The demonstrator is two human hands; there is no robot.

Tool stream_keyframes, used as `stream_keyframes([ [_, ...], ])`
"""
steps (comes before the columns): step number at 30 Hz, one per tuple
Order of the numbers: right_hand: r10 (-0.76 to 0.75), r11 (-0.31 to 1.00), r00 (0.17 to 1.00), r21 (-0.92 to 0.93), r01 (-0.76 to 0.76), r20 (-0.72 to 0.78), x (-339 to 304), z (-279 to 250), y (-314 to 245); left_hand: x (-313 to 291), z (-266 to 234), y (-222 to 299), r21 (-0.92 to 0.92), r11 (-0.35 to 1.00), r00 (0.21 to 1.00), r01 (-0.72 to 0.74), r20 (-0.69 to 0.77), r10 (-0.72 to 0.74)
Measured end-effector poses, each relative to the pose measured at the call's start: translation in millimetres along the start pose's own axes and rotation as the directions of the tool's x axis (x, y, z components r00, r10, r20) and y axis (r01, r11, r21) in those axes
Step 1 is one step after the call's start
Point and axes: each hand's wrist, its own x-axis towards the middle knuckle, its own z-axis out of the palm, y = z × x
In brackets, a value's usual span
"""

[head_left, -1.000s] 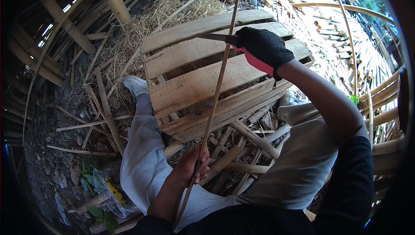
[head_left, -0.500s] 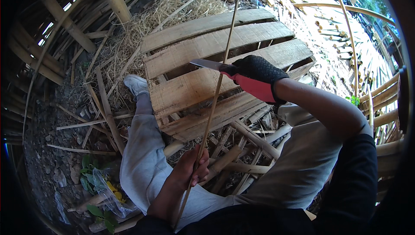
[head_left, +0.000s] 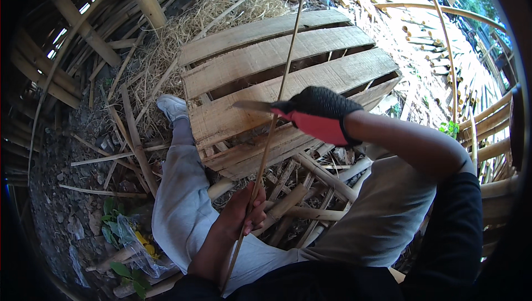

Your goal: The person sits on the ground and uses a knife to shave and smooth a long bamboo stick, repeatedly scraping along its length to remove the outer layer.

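Note:
A long, thin bamboo strip (head_left: 284, 74) runs upright across the view, its far end over a slatted wooden pallet (head_left: 233, 110). My bare left hand (head_left: 243, 210) is closed around the strip's lower part, near my lap. In a black and red glove, my right hand (head_left: 324, 113) grips a knife (head_left: 254, 106) by its handle. The blade points left over the pallet slats. Where the handle meets the blade, the knife crosses the strip, and the gloved fingers lie against it there. Whether the cutting edge touches the strip, I cannot tell.
My outstretched legs flank the pallet's near side. Split bamboo pieces (head_left: 327, 176) lie between them. Straw (head_left: 244, 10) covers the ground behind the pallet, near upright bamboo poles (head_left: 145, 1). A clear plastic bag (head_left: 138, 245) with leaves rests at lower left. Cut bamboo (head_left: 432, 51) lies at far right.
My right hand with the knife has moved down along the strip, toward my left hand. My left hand keeps its hold on the strip in nearly the same place.

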Motion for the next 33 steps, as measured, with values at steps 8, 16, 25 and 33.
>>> stream_keyframes([
  [8, 0.074, 0.997, 0.997, 0.04, -0.072, -0.039, 2, 14, 2, -1, -1, -1, -0.05, 0.999, 1.0, 0.021, 0.003, -0.021],
  [16, -0.104, 0.991, 0.992, 0.073, 0.109, -0.072, -10, 28, 5, 0, 1, -2, -0.012, 1.0, 0.999, 0.022, -0.032, -0.022],
  [25, -0.037, 0.991, 0.988, 0.125, 0.057, -0.153, -10, 33, -10, 2, -4, -2, -0.044, 0.998, 0.999, 0.034, -0.021, -0.035],
  [33, -0.179, 0.981, 0.981, 0.09, 0.172, 0.074, -10, 20, -2, -5, -7, -7, -0.019, 1.0, 0.998, 0.023, -0.055, -0.024],
])
